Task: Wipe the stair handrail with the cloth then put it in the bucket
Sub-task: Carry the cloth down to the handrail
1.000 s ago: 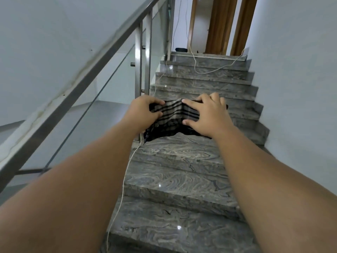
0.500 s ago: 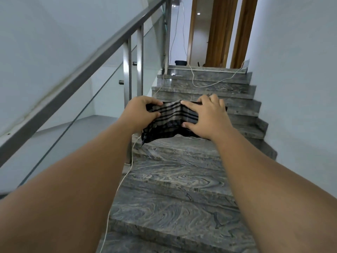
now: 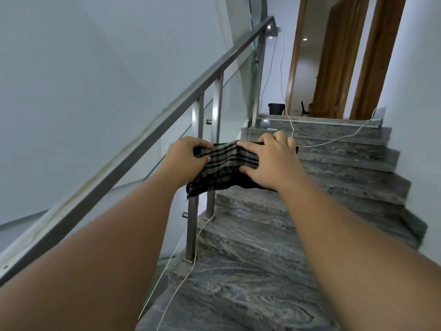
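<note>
Cloth (image 3: 226,158), dark and checked, and we had it stretched between both grips above the stairs (image 3: 262,271). Left grip (image 3: 188,158) pinched one end, thumb and forefinger closed on the fabric. Right grip (image 3: 269,163) clamped the other, fingers (image 3: 280,137) curled over the far edge. Handrail (image 3: 167,115) ran just to our left, untouched; bucket (image 3: 276,108) stood far up on the landing (image 3: 322,119).

Soft even light, cool bluish cast, ceiling spot (image 3: 305,39) glowing far off, dull sheen along handrail (image 3: 148,137), small glints on polished stairs (image 3: 250,271), wide-angle bowing at edges.
</note>
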